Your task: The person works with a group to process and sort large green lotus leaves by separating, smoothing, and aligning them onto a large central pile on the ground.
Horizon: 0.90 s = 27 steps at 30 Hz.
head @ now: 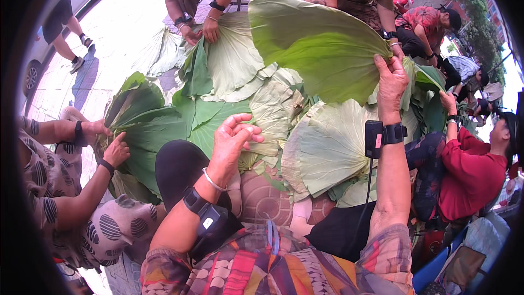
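High on the right, my right hand pinches a large lotus leaf near the gathered point at its narrow end. The leaf is folded into a fan and raised above the others, and light shows through its lower half. My left hand hovers over the pile with half-curled fingers apart and nothing in them. Below it spread flat green leaves and paler, crumpled ones. A pale stack of folded lotus leaves lies between my knees and the raised leaf.
Co-workers surround the pile. At left, a person's hands grip a green leaf bundle; opposite, another's hands handle a folded leaf. A person in red sits close on my right. Patterned paving shows between my feet.
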Tool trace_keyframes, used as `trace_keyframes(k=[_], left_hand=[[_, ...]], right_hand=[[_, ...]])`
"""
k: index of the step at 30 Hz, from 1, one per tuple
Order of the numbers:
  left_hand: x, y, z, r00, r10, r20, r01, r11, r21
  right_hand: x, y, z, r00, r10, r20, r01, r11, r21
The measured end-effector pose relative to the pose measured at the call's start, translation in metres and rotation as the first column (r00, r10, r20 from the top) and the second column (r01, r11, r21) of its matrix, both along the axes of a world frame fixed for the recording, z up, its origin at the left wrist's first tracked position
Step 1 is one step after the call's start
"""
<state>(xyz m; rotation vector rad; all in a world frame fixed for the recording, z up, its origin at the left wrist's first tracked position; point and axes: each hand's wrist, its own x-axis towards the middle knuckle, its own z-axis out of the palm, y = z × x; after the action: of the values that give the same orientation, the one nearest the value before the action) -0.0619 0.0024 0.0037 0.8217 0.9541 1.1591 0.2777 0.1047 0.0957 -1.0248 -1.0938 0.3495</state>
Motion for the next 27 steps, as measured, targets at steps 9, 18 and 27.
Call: trace_keyframes(k=[9, 18, 27], left_hand=[[0.015, 0.002, -0.010, 0.997, -0.052, -0.063, 0.053, 0.998, 0.017], [0.020, 0.002, -0.013, 0.993, -0.050, -0.111, 0.052, 0.999, 0.010], [0.007, 0.005, -0.007, 1.000, -0.026, -0.012, 0.026, 0.999, 0.027]], right_hand=[[0.154, -0.092, -0.217, 0.619, -0.458, -0.638, 0.169, 0.871, -0.461], [0.140, -0.148, -0.283, 0.692, -0.634, 0.346, 0.547, 0.147, -0.824], [0.082, -0.134, -0.241, 0.451, -0.317, 0.834, 0.893, 0.153, -0.424]])
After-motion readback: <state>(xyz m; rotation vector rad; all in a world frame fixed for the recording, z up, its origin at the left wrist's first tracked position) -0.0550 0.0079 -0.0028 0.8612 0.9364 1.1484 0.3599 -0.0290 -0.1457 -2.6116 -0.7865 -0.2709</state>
